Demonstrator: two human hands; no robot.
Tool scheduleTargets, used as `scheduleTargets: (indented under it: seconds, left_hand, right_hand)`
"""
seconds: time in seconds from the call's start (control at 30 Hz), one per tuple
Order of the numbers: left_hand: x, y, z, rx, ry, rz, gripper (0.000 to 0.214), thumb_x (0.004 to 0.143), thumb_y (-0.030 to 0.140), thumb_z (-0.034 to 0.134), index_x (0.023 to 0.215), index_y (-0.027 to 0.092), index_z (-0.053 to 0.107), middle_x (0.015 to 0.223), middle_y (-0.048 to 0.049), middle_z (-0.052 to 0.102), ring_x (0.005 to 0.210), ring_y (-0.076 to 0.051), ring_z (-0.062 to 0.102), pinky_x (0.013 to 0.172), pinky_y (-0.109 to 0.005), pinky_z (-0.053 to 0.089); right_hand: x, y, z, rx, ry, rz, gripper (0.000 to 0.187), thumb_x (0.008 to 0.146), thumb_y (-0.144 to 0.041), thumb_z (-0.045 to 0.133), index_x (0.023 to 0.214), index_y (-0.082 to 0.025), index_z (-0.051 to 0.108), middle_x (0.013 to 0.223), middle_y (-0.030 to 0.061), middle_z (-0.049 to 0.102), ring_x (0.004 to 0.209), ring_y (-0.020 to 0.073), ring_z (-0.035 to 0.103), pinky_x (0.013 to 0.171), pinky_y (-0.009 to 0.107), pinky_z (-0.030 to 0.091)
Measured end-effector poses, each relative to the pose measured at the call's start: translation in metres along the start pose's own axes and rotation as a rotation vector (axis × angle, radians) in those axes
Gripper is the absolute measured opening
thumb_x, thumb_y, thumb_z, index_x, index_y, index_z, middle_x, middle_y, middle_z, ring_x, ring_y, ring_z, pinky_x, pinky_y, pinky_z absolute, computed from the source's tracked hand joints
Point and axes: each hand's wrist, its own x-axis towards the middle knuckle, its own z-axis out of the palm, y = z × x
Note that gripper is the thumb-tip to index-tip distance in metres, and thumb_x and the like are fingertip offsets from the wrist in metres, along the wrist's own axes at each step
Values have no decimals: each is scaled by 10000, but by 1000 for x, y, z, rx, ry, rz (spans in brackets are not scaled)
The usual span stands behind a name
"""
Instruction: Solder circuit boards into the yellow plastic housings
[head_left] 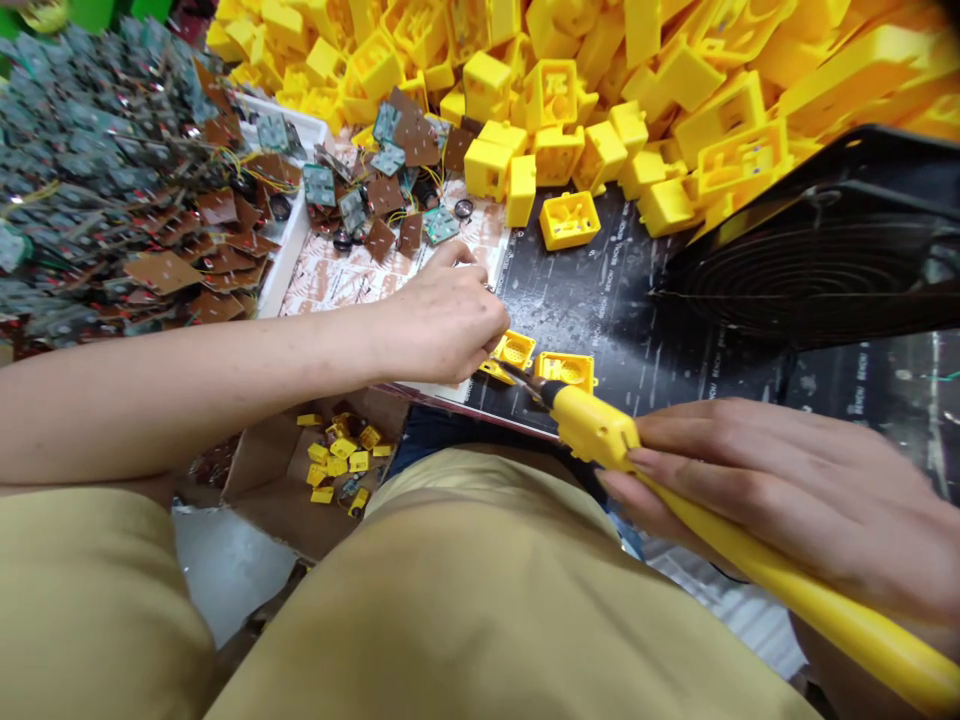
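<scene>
My right hand [787,500] is wrapped round a yellow soldering iron [600,430], whose metal tip reaches a small yellow plastic part [514,350] at the near edge of the black mat [600,300]. My left hand [446,320] is curled, its fingertips pinched on that yellow part. A second small yellow part [566,370] lies just to the right of it.
A big heap of yellow plastic housings [600,90] fills the back. Brown and green circuit boards [112,180] pile up at left, with more on a white tray [300,230]. A black fan [810,260] stands at right. A cardboard box [337,470] below holds small yellow bits.
</scene>
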Motion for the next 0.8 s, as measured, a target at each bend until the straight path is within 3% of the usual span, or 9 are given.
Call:
scheduleTargets:
  seconds: [0.3, 0.53, 0.8]
  left_hand:
    - [-1, -3, 3, 61, 14, 45, 225, 789, 193, 524, 667, 221, 710, 569, -10, 603, 833, -202, 592, 1066, -472, 322]
    - [-5, -9, 5, 16, 46, 65, 224, 817, 214, 531, 690, 212, 716, 658, -3, 666, 877, -203, 591, 1063, -482, 299]
    - [-3, -3, 4, 49, 19, 39, 219, 820, 196, 544, 685, 194, 717, 656, -23, 660, 882, -220, 595, 1032, -491, 315]
  right_hand:
    - [-15, 13, -1, -6, -25, -12, 144, 876, -218, 714, 900, -244, 574, 807, -2, 660, 745, 98, 645, 651, 227, 540]
    - [-38, 9, 7, -2, 142, 202, 326, 799, -557, 751, 934, -276, 654, 899, 54, 682, 788, 200, 689, 601, 307, 590]
    - [-55, 15, 5, 71, 212, 231, 426, 763, -613, 762, 1030, -293, 674, 1020, 55, 687, 892, 233, 696, 640, 333, 616]
